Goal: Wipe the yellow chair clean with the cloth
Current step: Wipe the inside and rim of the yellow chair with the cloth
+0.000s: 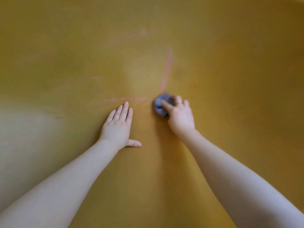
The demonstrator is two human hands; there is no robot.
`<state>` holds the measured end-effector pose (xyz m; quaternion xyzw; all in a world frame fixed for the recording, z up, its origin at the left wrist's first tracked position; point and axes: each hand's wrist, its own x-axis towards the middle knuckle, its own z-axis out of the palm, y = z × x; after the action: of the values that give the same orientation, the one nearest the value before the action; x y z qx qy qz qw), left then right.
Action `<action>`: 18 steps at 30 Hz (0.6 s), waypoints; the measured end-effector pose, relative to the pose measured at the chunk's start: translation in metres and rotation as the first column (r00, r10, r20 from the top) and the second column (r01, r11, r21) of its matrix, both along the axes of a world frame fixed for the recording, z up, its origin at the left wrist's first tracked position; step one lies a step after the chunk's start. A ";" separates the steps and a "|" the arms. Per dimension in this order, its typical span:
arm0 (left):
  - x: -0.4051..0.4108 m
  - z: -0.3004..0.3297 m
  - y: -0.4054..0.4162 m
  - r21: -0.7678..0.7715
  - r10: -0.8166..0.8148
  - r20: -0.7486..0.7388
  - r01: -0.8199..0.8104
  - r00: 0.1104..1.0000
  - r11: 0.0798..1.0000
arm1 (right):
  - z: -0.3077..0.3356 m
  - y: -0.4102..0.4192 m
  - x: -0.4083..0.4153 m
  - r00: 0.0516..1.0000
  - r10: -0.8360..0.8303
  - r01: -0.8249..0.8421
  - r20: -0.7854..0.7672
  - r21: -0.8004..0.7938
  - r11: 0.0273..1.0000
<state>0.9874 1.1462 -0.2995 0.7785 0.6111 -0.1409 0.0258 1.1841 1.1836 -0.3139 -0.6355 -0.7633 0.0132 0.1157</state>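
The yellow chair's surface (pixel 164 30) fills almost the whole view. Faint pink streaks cross it: one long line (pixel 166 71) running up from the cloth, one (pixel 125 99) just above my left fingertips. My right hand (pixel 179 116) grips a small bunched grey-purple cloth (pixel 160 104) and presses it on the chair at the lower end of the long streak. This hand is blurred and wears a ring. My left hand (pixel 118 125) lies flat on the chair to the left of the cloth, fingers straight, thumb out to the right.
More faint pink marks show at the upper middle (pixel 139 32) and at the left (pixel 95 77). A thin dark scuff (pixel 56 115) lies at the far left. The chair's surface curves up towards the top right corner (pixel 292 7).
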 end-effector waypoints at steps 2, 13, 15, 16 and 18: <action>-0.002 -0.002 0.000 -0.007 0.010 0.026 -0.010 1.000 1.000 | 0.006 0.010 0.030 0.985 -0.171 0.172 -0.018 0.077 0.982; -0.044 0.013 -0.010 0.095 0.003 0.130 -0.015 0.992 0.995 | -0.024 -0.034 -0.099 0.982 -0.130 0.127 -0.137 -0.028 0.991; -0.056 0.017 -0.011 0.075 0.024 0.070 -0.030 0.997 0.997 | -0.023 -0.053 -0.113 0.989 -0.028 0.021 -0.145 -0.048 0.999; -0.059 0.018 -0.011 0.062 0.037 0.031 -0.039 0.999 0.997 | -0.024 -0.058 -0.114 0.995 0.032 -0.037 -0.093 -0.061 0.997; -0.062 0.018 -0.009 0.032 0.072 -0.012 -0.071 0.997 0.997 | -0.024 -0.054 -0.103 0.989 0.149 -0.149 0.002 -0.032 0.988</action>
<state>0.9257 1.1371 -0.2810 0.7555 0.6408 -0.1354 0.0145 1.0807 1.1293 -0.3375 -0.5784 -0.8086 0.0325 0.1024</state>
